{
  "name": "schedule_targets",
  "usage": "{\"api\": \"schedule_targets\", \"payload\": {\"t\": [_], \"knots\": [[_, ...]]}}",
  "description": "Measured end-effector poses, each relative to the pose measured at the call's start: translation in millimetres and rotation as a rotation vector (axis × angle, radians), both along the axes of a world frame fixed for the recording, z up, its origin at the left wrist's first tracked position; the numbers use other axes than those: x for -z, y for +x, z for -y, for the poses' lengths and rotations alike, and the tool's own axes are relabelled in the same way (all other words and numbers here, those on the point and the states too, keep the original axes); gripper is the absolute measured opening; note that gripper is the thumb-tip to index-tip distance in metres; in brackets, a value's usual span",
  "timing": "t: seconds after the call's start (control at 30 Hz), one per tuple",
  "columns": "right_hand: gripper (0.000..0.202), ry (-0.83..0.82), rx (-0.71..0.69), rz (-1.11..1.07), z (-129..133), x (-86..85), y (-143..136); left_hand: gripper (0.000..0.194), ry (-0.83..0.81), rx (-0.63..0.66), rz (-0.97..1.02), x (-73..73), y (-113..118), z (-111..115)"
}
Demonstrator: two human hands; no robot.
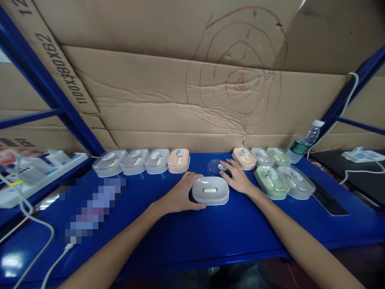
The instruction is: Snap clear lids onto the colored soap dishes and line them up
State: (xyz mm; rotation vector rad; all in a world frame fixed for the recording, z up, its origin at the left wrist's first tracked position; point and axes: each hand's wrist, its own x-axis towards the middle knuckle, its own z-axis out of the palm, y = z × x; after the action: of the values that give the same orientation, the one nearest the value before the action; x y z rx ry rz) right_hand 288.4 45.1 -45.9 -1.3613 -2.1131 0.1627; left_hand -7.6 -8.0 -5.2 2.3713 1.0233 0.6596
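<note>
Near the middle of the blue table, my left hand (179, 194) is wrapped round the left side of a grey oval box (197, 196) with a white pill-shaped piece on its top. Just behind it lies a clear plastic lid (213, 167) with a round label. My right hand (236, 176) is at the lid's right edge, thumb and fingers curled over it; the fingertips are small and partly hidden. Similar boxes with clear covers stand close by on the right, among them a peach box (244, 159) and a green box (271, 184).
On the left stands a row of covered boxes, several grey (132, 162) and one peach (178, 161). A water bottle (305, 141) and a dark phone (329, 196) are at the right. A pixelated object (92, 210) with a white cable lies left. Cardboard (150, 88) walls the back.
</note>
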Motion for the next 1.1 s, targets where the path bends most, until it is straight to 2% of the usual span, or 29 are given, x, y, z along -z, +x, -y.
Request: {"api": "schedule_targets", "payload": {"t": [0.13, 0.23, 0.3, 0.37, 0.43, 0.57, 0.83, 1.1], "knots": [[0.052, 0.06, -0.034, -0.094, 12.5, -13.8, -4.7, 0.09, -0.005, 0.007, -0.003, 0.9, 0.0, 0.2], [0.051, 0.125, -0.256, -0.171, 33.1, -30.5, -13.7, 0.088, 0.011, 0.01, -0.002, 1.5, 0.7, 0.5], [0.062, 0.116, -0.409, -0.144, 47.1, -37.3, -21.8, 0.088, 0.022, 0.013, -0.001, 2.4, 1.5, 0.1], [0.08, 0.095, -0.473, -0.062, 56.8, -38.4, -30.0, 0.088, 0.028, 0.018, -0.001, 3.5, 2.5, -0.7], [0.091, 0.084, -0.479, 0.031, 60.9, -35.4, -36.5, 0.091, 0.031, 0.019, 0.005, 5.2, 3.1, -1.8], [0.084, 0.09, -0.476, 0.056, 57.7, -28.9, -40.9, 0.101, 0.023, -0.007, 0.022, 10.0, 2.9, -3.1], [0.073, 0.057, -0.487, -0.182, 51.2, -28.2, -39.9, 0.117, -0.054, -0.068, 0.052, 14.7, 0.7, -2.3], [0.043, 0.05, -0.402, -0.5, 45.4, -49.8, -32.8, 0.12, -0.065, -0.053, 0.08, 7.1, 2.9, -4.0]]}}
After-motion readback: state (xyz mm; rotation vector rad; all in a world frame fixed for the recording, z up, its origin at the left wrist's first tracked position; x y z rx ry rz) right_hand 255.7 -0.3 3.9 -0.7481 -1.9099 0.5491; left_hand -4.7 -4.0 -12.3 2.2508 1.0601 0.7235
